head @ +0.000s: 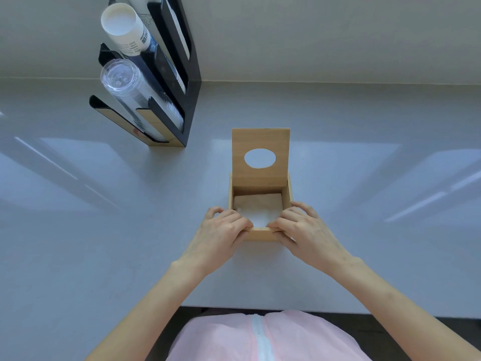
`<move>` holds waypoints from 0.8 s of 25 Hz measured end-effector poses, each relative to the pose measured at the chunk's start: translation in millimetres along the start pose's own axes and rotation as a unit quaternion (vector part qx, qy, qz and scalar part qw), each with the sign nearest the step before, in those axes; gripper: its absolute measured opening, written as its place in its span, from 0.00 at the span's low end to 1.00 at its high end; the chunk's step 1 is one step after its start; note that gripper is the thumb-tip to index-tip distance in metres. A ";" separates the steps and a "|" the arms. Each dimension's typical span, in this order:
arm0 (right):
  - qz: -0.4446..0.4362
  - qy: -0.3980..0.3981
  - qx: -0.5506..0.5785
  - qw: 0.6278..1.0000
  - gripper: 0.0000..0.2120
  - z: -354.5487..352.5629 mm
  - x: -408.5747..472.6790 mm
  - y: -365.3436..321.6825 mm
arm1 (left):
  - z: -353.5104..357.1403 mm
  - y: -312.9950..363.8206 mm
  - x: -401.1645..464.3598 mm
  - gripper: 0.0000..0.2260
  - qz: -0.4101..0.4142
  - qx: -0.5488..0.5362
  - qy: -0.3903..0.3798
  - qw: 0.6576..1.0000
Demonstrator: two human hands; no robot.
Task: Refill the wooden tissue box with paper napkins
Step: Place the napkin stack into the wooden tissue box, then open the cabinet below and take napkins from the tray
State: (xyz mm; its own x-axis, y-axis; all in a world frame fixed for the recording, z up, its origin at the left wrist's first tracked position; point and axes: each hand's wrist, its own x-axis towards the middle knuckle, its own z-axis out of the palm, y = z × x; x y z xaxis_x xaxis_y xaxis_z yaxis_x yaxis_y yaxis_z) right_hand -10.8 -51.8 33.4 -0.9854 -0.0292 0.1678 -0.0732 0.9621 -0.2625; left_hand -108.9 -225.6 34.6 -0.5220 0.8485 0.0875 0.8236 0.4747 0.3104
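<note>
A square wooden tissue box (260, 234) stands on the grey counter, its lid (260, 175) with an oval hole raised upright at the back. White paper napkins (259, 211) lie flat inside the box. My left hand (221, 230) rests on the box's near left corner, fingers curled over the front rim and touching the napkins. My right hand (299, 227) mirrors it on the near right corner, fingers over the rim and side wall. The napkins' near corners are hidden under my fingers.
A black and wood cup dispenser (166, 82) stands at the back left, holding a stack of white paper cups (125, 27) and a stack of clear plastic cups (130, 87). The wall runs behind the counter. The counter's front edge (260, 308) is near my body.
</note>
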 end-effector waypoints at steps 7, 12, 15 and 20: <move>0.084 -0.010 0.027 0.996 0.14 3.5 -10.3 -18.3 | -3.9 4.6 -11.6 0.10 0.014 -0.002 0.031 0.999; 0.102 -0.087 0.017 0.991 0.25 6.7 -29.2 -30.3 | -0.1 20.8 -38.9 0.18 -0.051 0.073 0.065 0.994; 0.102 -0.087 0.014 0.991 0.27 2.8 -47.3 -35.2 | 6.1 37.2 -58.3 0.20 -0.086 0.081 0.072 0.990; 0.104 -0.102 0.011 0.989 0.28 -7.6 -96.0 -46.7 | 17.9 76.5 -94.5 0.21 -0.149 0.068 0.056 0.985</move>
State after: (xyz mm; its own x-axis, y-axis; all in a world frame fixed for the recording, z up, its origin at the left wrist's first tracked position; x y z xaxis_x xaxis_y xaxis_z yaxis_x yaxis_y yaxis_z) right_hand 88.4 -91.9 36.8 -0.9898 0.1126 -0.0868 0.1334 0.9468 -0.2930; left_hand 7.4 -265.3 33.2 -0.7603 0.6389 0.1170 0.6477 0.7324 0.2100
